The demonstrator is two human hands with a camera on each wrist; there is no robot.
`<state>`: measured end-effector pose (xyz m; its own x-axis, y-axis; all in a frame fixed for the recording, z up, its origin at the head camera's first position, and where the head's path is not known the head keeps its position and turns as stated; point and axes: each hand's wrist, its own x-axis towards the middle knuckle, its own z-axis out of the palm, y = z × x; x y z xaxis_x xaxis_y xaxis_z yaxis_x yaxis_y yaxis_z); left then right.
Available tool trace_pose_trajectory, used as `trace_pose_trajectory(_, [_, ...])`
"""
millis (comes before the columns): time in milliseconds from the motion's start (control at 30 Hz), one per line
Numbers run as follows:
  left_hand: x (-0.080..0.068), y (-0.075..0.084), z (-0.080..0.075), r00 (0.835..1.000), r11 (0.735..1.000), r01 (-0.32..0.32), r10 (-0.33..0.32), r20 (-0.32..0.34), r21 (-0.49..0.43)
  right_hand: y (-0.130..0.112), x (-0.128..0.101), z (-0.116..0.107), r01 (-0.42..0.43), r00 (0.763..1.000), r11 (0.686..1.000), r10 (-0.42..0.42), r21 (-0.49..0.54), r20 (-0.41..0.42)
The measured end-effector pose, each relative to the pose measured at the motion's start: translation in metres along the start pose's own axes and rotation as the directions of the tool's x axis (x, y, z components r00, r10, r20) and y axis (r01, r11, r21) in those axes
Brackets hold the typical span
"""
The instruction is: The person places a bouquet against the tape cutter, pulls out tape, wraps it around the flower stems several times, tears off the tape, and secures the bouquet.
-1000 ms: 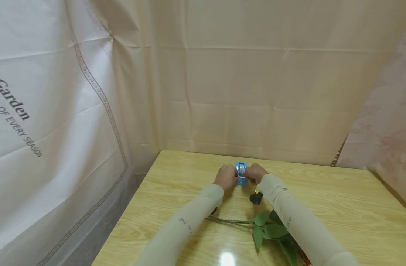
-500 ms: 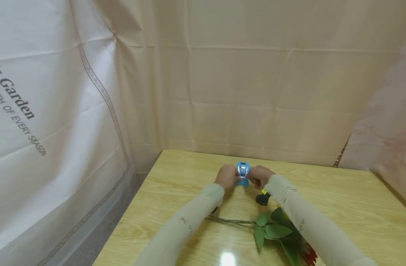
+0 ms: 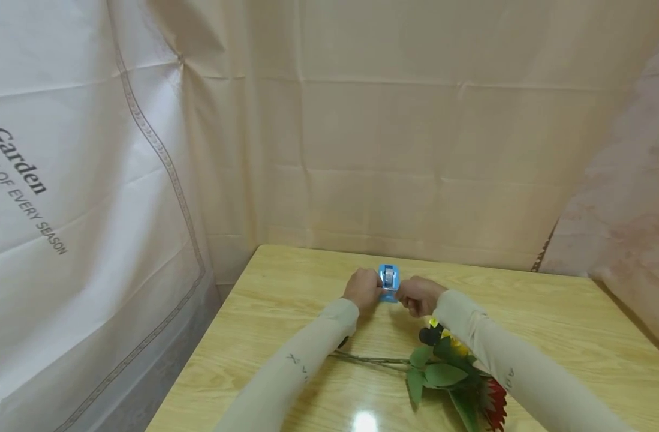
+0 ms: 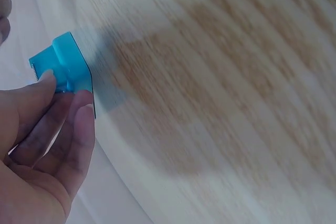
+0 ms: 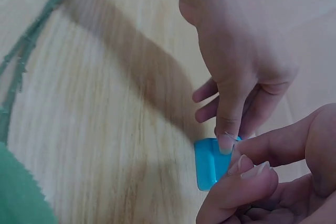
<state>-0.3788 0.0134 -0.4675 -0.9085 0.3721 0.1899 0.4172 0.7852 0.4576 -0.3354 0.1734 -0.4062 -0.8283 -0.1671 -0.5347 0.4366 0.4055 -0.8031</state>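
A small blue tape dispenser (image 3: 389,298) with a roll in it is at the far part of the wooden table. My left hand (image 3: 363,289) grips its side; in the left wrist view the thumb lies on the dispenser (image 4: 73,62) near its toothed edge. Close to its right side, my right hand (image 3: 422,296) has curled fingers. The right wrist view shows the thumb and forefinger of the right hand (image 5: 286,174) pinched together at what looks like the end of clear tape, beside the dispenser (image 5: 205,166). The tape itself is barely visible.
Artificial flowers with green leaves (image 3: 445,375), a red bloom (image 3: 493,405) and yellow petals (image 3: 457,346) lie nearer me, partly under the right sleeve. Their stems (image 3: 369,360) point left. A black object (image 3: 430,333) lies by the flowers. Cloth (image 3: 361,132) hangs behind the table.
My right hand has drawn rightward and slightly toward me, away from the dispenser. The left hand keeps its hold; the dispenser has tilted a little. More of the red and yellow flowers shows.
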Motion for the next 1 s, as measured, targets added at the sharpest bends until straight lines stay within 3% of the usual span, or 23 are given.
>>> trace_pose_trajectory(300, [-0.002,-0.002,-0.002,1.0,1.0,-0.016,0.016,-0.005,-0.018,0.005,-0.012,0.005,0.021,1.0,0.999,-0.02,-0.049,0.006])
trace_pose_trajectory(700, [0.0,-0.004,0.002,1.0,0.999,-0.008,0.008,0.005,-0.033,0.009,-0.024,0.008,0.031,0.998,0.999,-0.03,-0.023,0.047])
trace_pose_trajectory(1000, [-0.001,-0.002,0.001,1.0,1.0,-0.005,0.005,-0.003,-0.01,0.014,-0.034,0.016,0.057,0.998,0.998,-0.057,-0.009,0.0])
